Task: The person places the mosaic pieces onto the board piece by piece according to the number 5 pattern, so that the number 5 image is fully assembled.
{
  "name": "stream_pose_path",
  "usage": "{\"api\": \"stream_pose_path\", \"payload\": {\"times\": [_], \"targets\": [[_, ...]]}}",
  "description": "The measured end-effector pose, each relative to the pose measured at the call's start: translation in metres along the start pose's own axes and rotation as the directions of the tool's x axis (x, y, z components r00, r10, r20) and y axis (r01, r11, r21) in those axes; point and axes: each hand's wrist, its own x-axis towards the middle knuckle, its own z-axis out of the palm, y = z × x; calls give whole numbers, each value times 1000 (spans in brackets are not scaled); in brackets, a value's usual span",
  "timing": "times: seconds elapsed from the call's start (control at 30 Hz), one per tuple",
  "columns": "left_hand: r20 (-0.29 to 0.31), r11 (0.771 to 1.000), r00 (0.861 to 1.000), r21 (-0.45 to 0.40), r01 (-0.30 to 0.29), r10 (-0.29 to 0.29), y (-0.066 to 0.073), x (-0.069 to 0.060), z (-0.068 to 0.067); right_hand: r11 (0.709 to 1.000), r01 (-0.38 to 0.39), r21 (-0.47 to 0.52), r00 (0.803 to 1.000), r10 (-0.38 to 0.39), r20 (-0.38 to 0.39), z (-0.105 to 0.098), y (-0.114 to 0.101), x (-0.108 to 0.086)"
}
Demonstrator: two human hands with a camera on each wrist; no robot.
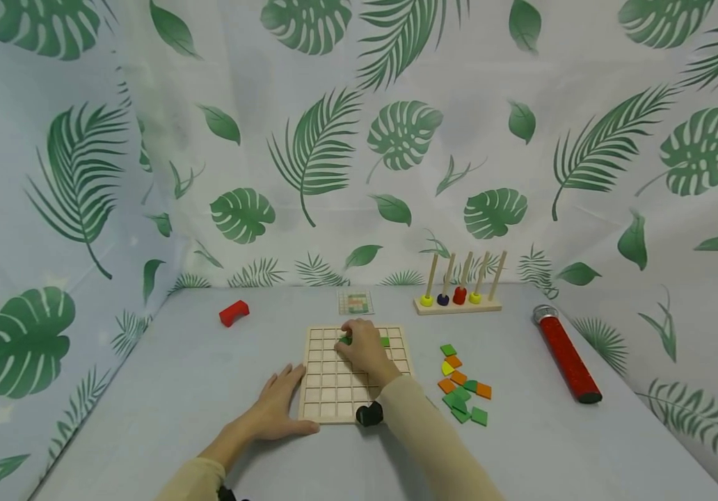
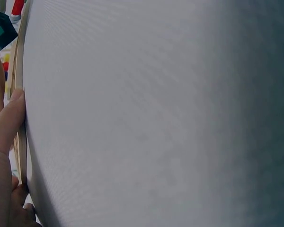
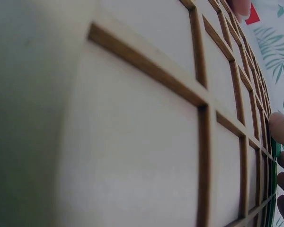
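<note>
green tile (image 1: 345, 340), between thumb and fingers of right hand (image 1: 362, 346), over grid board (image 1: 329, 381)

My left hand (image 1: 274, 410) lies with fingers (image 1: 291, 380) spread forward and thumb (image 1: 299, 428) stretched out rightward, while my right hand (image 1: 365, 350) reaches farther ahead, arm (image 1: 428, 438) slanting inward, thumb and fingers curled in a pinch

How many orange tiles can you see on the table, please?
4, right of the board: one orange tile just above the yellow tile, two below it, one farthest right. Others may be hidden.
</note>
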Motion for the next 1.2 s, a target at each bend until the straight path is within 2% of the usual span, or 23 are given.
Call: {"api": "stream_pose_path", "payload": {"times": [0.2,0.37,0.7,0.9,1.0,1.2], "targets": [[-5,1000,1000,2,-1,1,0,0,1,999,-36,-36,999,36,-12,-1,0,0],[-4,1000,1000,-4,-3,3,1,0,3,999,-31,-22,999,30,-37,-3,4,-5],[-1,1000,1000,-9,22,-22,2,0,3,998,13,58,1000,-14,19,-11,4,-6],[-6,1000,1000,-4,24,-24,3,-1,1,992,-29,122,999,26,33,-25,11,-7],[-9,1000,1000,-4,23,-23,3,0,1,985,-44,167,999,44,4,-36,18,-10],[-10,1000,1000,-1,28,-28,2,1,0,977,-101,185,994,106,-21,-56,37,-25]]}}
